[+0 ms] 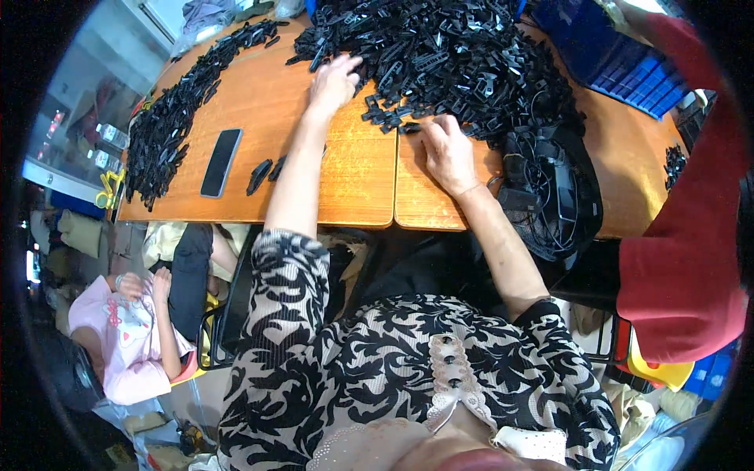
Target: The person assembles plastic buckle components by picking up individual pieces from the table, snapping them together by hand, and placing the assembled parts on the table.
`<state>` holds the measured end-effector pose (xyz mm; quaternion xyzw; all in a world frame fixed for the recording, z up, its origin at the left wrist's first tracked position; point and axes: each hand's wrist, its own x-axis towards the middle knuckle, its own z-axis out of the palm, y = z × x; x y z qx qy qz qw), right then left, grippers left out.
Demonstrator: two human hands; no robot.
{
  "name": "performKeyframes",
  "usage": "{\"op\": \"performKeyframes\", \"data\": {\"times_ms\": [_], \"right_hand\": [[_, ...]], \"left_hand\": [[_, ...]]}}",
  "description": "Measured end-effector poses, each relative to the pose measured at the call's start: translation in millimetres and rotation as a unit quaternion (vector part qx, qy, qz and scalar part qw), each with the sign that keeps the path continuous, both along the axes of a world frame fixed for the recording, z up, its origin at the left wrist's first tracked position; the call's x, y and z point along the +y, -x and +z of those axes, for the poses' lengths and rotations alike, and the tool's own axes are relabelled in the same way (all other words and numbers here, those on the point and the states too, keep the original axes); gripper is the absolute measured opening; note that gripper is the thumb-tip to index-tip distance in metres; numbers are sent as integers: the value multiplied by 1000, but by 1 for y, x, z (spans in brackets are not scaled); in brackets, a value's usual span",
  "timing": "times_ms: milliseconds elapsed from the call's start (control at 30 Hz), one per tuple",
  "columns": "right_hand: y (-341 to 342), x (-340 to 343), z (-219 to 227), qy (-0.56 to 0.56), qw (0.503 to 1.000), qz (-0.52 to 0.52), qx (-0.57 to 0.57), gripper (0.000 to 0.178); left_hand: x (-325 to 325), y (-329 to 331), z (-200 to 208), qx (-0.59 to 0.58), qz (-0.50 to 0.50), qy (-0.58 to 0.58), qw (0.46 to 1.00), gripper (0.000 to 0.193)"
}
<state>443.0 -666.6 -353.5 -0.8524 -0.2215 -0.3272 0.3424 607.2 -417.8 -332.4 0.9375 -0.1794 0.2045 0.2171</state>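
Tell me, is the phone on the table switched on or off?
It looks off: the phone lies flat with a dark, unlit screen.

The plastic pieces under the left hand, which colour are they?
Black; the plastic pieces show clearly in the head view.

Crowded workroom around an orange-brown wooden worktop (267, 110)

The worktop is two boards butted together at a seam. At 1 o'clock stand blue plastic crates (628, 63); at 9 o'clock a pale glass-fronted wall (78, 133) catches daylight; a black chair frame (212, 330) stands at 7 o'clock.
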Motion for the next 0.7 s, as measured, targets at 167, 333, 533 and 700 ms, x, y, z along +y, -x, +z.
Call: {"op": "performKeyframes", "data": {"times_ms": [167, 333, 533, 700], "right_hand": [[-1, -12, 2, 64, 995, -73, 8, 8], [7, -16, 6, 75, 991, -110, -29, 16], [18, -18, 3, 141, 974, -174, 21, 19], [25, -17, 7, 137, 981, -125, 50, 19]], "left_hand": [[-10, 11, -26, 26, -9, -16, 999, 40], [-27, 109, -1, 21, -2, -4, 1000, 40], [-26, 183, -14, -41, -6, 8, 999, 33], [-26, 193, -14, -103, 13, -36, 994, 31]]}}
